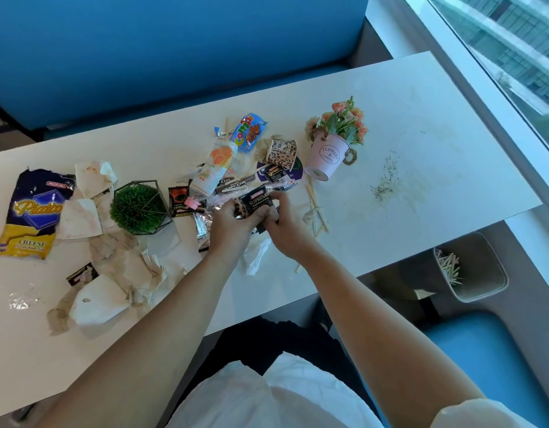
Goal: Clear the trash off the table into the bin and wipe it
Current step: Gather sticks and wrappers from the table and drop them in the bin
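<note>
Trash covers the white table (406,143). My left hand (233,225) and my right hand (285,223) meet at its middle, both gripping a bunch of wrappers topped by a black Supremo sachet (257,201). Just beyond lie a plastic drink bottle (213,168), a blue Combi wrapper (247,131) and a crushed leopard-print paper cup (280,154). A blue and yellow Piattos chip bag (32,211) lies at the left among stained crumpled napkins (112,273). Wooden stir sticks (316,208) lie right of my hands. The grey bin (480,270) stands on the floor at the right, with sticks inside.
A pink flower pot (327,157) and a green plant in a wire frame (138,208) stand among the trash. Dark crumbs and stains (387,180) mark the table's right part. Blue bench seats (174,57) lie beyond the table; a window runs along the right.
</note>
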{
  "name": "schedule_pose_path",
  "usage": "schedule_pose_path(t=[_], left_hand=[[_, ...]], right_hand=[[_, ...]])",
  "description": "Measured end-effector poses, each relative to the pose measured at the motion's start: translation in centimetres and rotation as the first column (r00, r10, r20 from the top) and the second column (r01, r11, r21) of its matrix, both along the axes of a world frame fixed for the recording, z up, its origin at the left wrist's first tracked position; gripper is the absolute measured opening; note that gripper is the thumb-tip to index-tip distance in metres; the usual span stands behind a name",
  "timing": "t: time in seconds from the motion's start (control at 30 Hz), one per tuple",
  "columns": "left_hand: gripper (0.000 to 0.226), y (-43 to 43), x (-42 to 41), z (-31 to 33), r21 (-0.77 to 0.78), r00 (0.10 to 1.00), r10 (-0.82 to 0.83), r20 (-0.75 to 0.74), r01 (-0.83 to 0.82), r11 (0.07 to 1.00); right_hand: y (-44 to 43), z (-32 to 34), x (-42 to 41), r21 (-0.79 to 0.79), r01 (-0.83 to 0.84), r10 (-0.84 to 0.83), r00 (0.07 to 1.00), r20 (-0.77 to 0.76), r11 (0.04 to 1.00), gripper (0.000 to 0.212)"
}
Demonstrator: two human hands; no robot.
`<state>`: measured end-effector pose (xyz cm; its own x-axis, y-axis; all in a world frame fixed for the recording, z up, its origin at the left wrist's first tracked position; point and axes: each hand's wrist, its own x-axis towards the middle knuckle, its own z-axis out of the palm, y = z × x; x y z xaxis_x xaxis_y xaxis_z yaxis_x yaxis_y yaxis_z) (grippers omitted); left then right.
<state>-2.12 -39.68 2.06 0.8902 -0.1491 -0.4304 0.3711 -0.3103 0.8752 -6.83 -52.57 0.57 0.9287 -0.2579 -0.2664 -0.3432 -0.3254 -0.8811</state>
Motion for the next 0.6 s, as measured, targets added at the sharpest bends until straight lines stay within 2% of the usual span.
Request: schedule_pose_path(t=[0.07,0.17,0.27,0.33,0.4,0.5,0.6], left_hand=[[0.047,-0.4,-0.1,-0.2,0.000,1.000,0.012,0.000,-0.012,1.000],[0.048,-0.7,0.0,-0.3,0.006,0.999,0.037,-0.004,-0.037,0.999],[0.036,-1.1,-0.2,-0.4,0.048,0.999,0.032,0.024,-0.033,0.998],[0.029,-1.3,-0.3,-0.4,0.062,0.998,0.024,0.050,-0.027,0.998],[0.026,-1.2,-0.3,-0.5,0.054,0.999,0.015,0.046,-0.018,0.998],[0.027,-1.2,-0.4,-0.6,0.053,1.000,0.016,0.026,-0.017,0.998],[0.020,-1.6,-0.9,-0.5,0.058,1.000,0.016,0.024,-0.017,0.998]], right_hand=[[-0.2,-0.2,-0.2,-0.112,-0.034,0.037,0.999,0.027,0.993,0.042],[-0.6,0.0,-0.6,-0.145,-0.012,0.019,0.999,0.050,0.989,0.044],[-2.0,-0.4,-1.0,-0.183,0.137,-0.135,0.991,0.026,0.973,0.041],[-3.4,-0.9,-1.4,-0.179,0.227,-0.238,0.971,-0.038,0.957,0.042],[-4.9,-1.8,-1.7,-0.262,0.261,-0.298,0.947,-0.116,0.929,0.045],[-6.4,-3.1,-2.2,-0.444,0.194,-0.327,0.912,-0.246,0.875,0.043],[-6.7,-4.2,-2.4,-0.515,0.095,-0.287,0.908,-0.306,0.852,0.046]])
